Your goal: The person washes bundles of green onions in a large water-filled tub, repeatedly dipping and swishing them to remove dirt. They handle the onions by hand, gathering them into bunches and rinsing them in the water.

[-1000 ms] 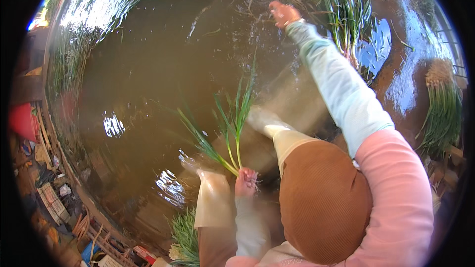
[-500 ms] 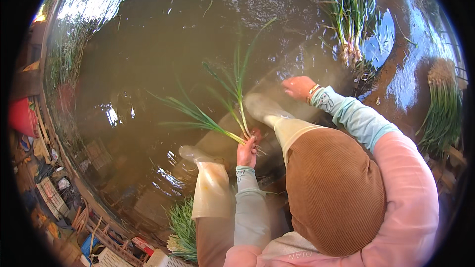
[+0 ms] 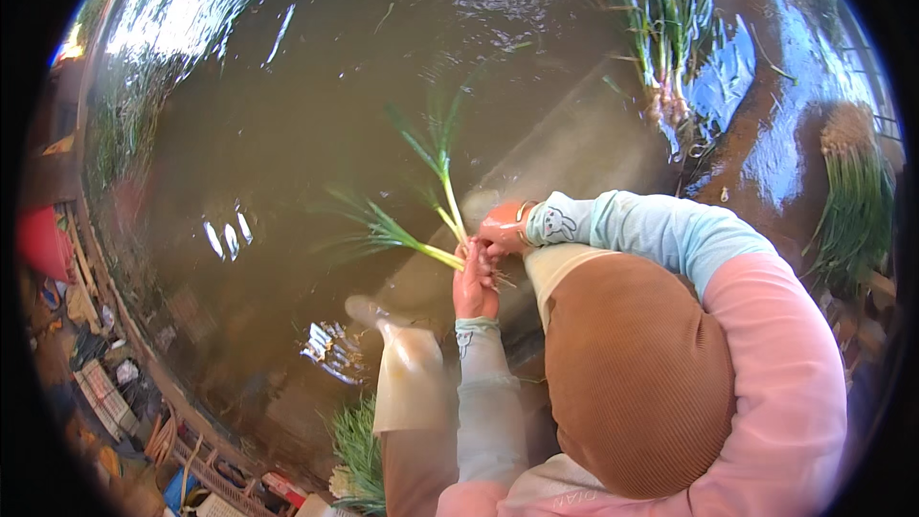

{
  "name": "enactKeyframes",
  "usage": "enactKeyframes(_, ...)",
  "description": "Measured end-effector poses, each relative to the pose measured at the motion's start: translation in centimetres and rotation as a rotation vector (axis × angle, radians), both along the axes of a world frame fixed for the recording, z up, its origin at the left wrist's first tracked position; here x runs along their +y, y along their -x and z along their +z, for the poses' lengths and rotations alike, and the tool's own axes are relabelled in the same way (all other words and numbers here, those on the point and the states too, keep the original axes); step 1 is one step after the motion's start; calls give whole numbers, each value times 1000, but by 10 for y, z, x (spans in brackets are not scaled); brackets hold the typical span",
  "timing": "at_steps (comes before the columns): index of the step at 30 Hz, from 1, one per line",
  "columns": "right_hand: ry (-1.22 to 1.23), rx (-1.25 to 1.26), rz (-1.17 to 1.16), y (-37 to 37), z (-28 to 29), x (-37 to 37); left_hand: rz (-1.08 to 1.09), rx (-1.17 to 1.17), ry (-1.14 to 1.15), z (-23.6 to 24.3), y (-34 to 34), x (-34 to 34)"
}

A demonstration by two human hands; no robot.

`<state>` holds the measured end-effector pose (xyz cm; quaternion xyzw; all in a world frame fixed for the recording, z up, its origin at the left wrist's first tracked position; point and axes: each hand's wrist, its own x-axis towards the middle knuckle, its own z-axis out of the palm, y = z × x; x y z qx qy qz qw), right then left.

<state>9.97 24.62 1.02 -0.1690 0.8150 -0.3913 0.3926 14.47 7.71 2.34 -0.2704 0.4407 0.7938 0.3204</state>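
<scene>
My left hand [image 3: 475,287], low in the centre, grips the white bases of a few green onions [image 3: 450,209] whose leaves fan out over muddy water [image 3: 287,115]. My right hand [image 3: 503,228] reaches in from the right, fingers closed at the root end beside my left fingers; some fingertips are hidden. My bent brown-covered knee [image 3: 632,373] sits right of my left arm, and pale boots show under the water.
Bunches of green onions lie at upper right [image 3: 665,38], far right [image 3: 847,201] and lower edge [image 3: 354,450]. Loose leaves float along the far rim. Left of the pool's edge [image 3: 182,402] are a red container [image 3: 43,239], crates and debris.
My right hand has swept from the upper right down to the onions in my left hand. My left hand has risen slightly with the onions.
</scene>
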Motion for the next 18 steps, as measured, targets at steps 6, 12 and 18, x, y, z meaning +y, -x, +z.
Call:
enactKeyframes(6,303,76,-173,-15,10,13,132,-54,0,21,22,22)
enactKeyframes(12,-308,293,-344,-8,-16,70,465,183,-16,71,66,20)
enactKeyframes(18,-593,771,-1048,-4,-14,216,414,300,278,83,84,15)
